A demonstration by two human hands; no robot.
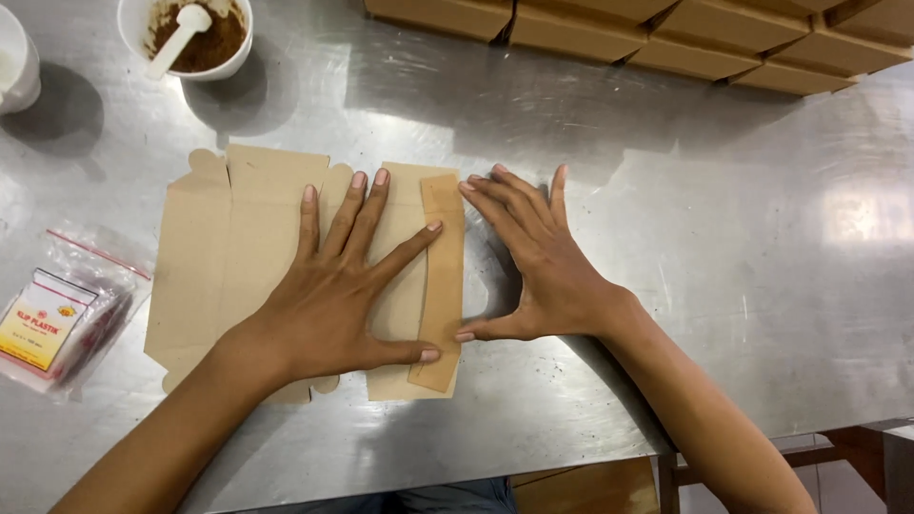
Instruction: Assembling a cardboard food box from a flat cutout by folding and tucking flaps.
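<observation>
Cardboard box blank pressed flat on steel table

Head view: flat brown cardboard box blank (238,257) lies at centre-left on the steel table (724,238). Left hand (333,295) is spread wide, palm down on it. Right hand (538,262), fingers open, touches its folded right flap (440,286). At 11 o'clock, a white cup of brown powder (195,38); at 9 o'clock, a plastic bag packet (67,314); at 1 o'clock, brown boxes (666,33)

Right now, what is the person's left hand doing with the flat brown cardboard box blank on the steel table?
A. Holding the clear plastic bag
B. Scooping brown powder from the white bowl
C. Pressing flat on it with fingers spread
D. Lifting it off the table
C: the left hand lies palm-down, fingers spread, on the flat brown cardboard box blank, while the right hand rests at its folded right edge.
</observation>
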